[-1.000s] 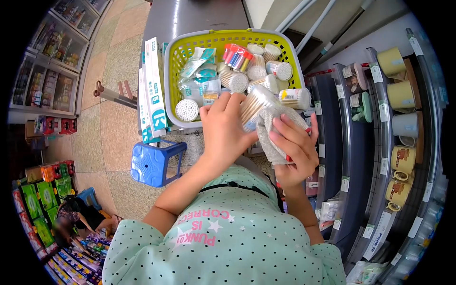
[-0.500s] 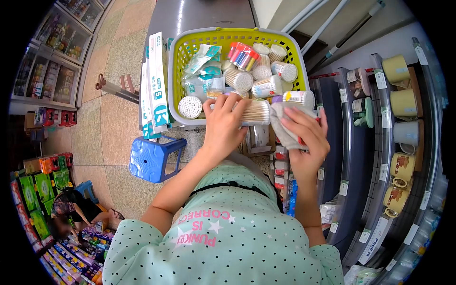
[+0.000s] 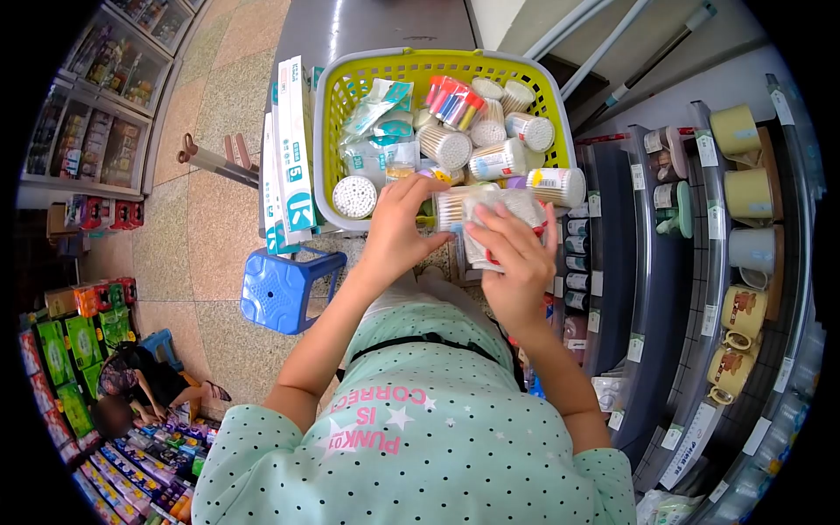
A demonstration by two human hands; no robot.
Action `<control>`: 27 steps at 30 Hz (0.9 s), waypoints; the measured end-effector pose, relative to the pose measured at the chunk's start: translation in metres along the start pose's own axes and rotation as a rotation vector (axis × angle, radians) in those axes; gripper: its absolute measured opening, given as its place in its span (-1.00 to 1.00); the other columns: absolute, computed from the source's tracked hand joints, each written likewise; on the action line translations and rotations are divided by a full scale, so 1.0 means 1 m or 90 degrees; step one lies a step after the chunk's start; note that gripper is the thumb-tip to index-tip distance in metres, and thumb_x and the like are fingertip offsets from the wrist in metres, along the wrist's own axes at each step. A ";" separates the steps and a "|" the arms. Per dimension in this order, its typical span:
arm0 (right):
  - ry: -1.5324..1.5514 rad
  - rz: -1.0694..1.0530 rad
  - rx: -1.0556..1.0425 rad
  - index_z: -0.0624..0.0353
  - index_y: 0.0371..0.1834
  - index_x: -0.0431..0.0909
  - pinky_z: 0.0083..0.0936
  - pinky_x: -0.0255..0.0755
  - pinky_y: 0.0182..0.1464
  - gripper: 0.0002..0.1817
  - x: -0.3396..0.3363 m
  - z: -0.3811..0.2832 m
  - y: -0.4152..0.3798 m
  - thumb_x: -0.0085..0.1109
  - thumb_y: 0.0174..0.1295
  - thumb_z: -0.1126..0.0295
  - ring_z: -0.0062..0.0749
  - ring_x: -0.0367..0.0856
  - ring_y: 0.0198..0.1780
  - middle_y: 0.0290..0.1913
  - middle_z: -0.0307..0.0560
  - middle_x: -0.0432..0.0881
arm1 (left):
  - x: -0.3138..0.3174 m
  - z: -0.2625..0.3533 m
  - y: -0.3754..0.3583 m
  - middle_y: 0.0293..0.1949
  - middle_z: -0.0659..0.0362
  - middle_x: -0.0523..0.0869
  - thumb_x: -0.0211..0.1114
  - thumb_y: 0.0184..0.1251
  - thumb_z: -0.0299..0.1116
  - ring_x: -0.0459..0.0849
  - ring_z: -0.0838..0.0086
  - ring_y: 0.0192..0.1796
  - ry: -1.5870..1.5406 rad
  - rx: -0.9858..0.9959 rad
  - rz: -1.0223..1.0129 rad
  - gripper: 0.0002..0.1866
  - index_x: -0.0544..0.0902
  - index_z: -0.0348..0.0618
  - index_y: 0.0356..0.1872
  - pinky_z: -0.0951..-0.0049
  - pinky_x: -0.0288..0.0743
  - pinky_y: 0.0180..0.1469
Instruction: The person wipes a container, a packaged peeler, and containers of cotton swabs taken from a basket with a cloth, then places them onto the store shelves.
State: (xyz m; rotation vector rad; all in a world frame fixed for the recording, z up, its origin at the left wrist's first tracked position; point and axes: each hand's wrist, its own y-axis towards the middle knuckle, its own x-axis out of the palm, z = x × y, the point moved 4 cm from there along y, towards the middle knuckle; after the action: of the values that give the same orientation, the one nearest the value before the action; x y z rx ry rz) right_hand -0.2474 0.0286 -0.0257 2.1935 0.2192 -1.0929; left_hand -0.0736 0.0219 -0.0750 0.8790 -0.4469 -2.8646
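A clear pack of cotton swabs (image 3: 450, 210) is held over the near rim of a yellow-green basket (image 3: 328, 96). My left hand (image 3: 400, 220) has its thumb and fingers around the pack's left end. My right hand (image 3: 514, 254) presses a light grey cloth (image 3: 481, 249) over the pack's right part, hiding that end. In the basket lie several more cotton swab packs, such as an upright round one (image 3: 354, 197), a pack with colourful lids (image 3: 455, 102) and teal-and-white plastic packets (image 3: 376, 109).
Long white boxes (image 3: 295, 149) stand left of the basket on a dark table (image 3: 385, 26). A blue stool (image 3: 278, 290) is on the floor. Shelves with cups (image 3: 749, 194) line the right side; poles lean behind. A person (image 3: 140, 381) crouches by goods at lower left.
My right hand and the cloth have moved left, from beyond the pack's right end to over it. The left hand has shifted slightly left, its fingers now nearer the pack's end.
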 end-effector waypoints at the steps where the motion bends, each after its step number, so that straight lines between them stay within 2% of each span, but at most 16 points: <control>1: 0.005 0.002 0.001 -0.02 -0.15 0.77 0.19 0.04 0.52 -0.55 0.005 -0.004 0.001 0.22 -0.12 0.70 -0.33 0.69 0.19 0.06 -0.28 0.76 | 0.001 -0.001 0.000 -0.03 0.12 0.67 0.59 -0.21 -0.54 0.63 0.15 -0.01 -0.007 -0.003 0.010 -0.39 0.65 -0.10 0.03 0.25 0.54 -0.03; 6: 0.034 0.022 -0.022 -0.01 -0.16 0.78 0.18 0.05 0.52 -0.59 0.017 -0.010 0.003 0.26 -0.09 0.66 -0.36 0.71 0.17 0.05 -0.26 0.77 | 0.000 0.001 0.002 -0.10 0.08 0.67 0.56 -0.23 -0.57 0.63 0.11 -0.06 0.019 0.029 0.043 -0.42 0.67 -0.12 -0.01 0.26 0.55 -0.07; 9: 0.043 -0.028 -0.059 -0.05 -0.15 0.79 0.22 -0.01 0.54 -0.63 0.009 -0.003 0.001 0.30 -0.04 0.60 -0.40 0.70 0.18 0.06 -0.32 0.77 | 0.001 0.000 0.003 -0.12 0.07 0.67 0.53 -0.23 -0.58 0.63 0.09 -0.07 0.022 0.026 0.040 -0.43 0.67 -0.12 -0.01 0.25 0.55 -0.07; 12: 0.062 -0.003 -0.124 -0.08 -0.15 0.79 0.27 -0.09 0.56 -0.65 0.002 -0.013 -0.001 0.30 0.01 0.58 -0.42 0.68 0.20 0.08 -0.38 0.77 | 0.003 -0.004 0.004 -0.13 0.07 0.68 0.51 -0.23 -0.60 0.64 0.09 -0.07 0.022 0.025 0.036 -0.44 0.68 -0.13 -0.02 0.24 0.55 -0.07; 13: 0.074 -0.014 -0.106 -0.11 -0.15 0.80 0.32 -0.15 0.57 -0.64 0.003 -0.017 -0.001 0.27 0.05 0.60 -0.39 0.64 0.25 0.11 -0.41 0.76 | 0.004 -0.005 0.004 -0.13 0.07 0.68 0.50 -0.23 -0.61 0.65 0.09 -0.06 0.019 0.030 0.037 -0.44 0.68 -0.14 -0.02 0.24 0.55 -0.07; 17: 0.025 -0.029 -0.044 -0.14 -0.20 0.81 0.36 -0.14 0.54 -0.69 0.024 -0.008 0.002 0.28 0.08 0.57 -0.36 0.59 0.31 0.15 -0.38 0.74 | 0.003 -0.005 0.004 -0.10 0.07 0.69 0.45 -0.20 -0.68 0.68 0.11 0.00 0.035 0.048 0.061 -0.45 0.68 -0.15 -0.02 0.24 0.63 -0.09; 20: 0.017 -0.063 -0.038 -0.11 -0.24 0.81 0.35 -0.11 0.53 -0.70 0.020 -0.005 -0.008 0.27 0.06 0.60 -0.35 0.61 0.29 0.13 -0.37 0.75 | 0.005 -0.012 0.003 -0.04 0.08 0.69 0.45 -0.19 -0.74 0.69 0.13 0.05 0.010 -0.022 0.029 -0.42 0.67 -0.16 0.01 0.24 0.70 -0.08; 24: 0.038 -0.123 -0.001 -0.09 -0.27 0.81 0.29 -0.04 0.52 -0.67 0.008 0.000 -0.024 0.23 0.03 0.64 -0.34 0.67 0.22 0.08 -0.34 0.77 | 0.004 -0.007 0.003 0.02 0.08 0.67 0.51 -0.22 -0.74 0.69 0.14 0.08 -0.049 -0.037 0.030 -0.38 0.66 -0.15 0.03 0.28 0.74 -0.03; 27: 0.064 -0.061 0.009 -0.08 -0.23 0.81 0.24 -0.03 0.52 -0.60 -0.020 -0.002 -0.009 0.22 -0.06 0.69 -0.28 0.69 0.19 0.05 -0.28 0.78 | 0.003 -0.003 -0.002 0.04 0.07 0.66 0.55 -0.25 -0.69 0.67 0.12 0.11 -0.031 -0.012 0.042 -0.36 0.65 -0.16 0.04 0.23 0.68 0.07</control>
State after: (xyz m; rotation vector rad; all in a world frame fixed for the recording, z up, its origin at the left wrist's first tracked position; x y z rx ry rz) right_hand -0.2628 0.0391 -0.0138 2.2729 0.3658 -1.0394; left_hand -0.0744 0.0223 -0.0796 0.7777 -0.4442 -2.8306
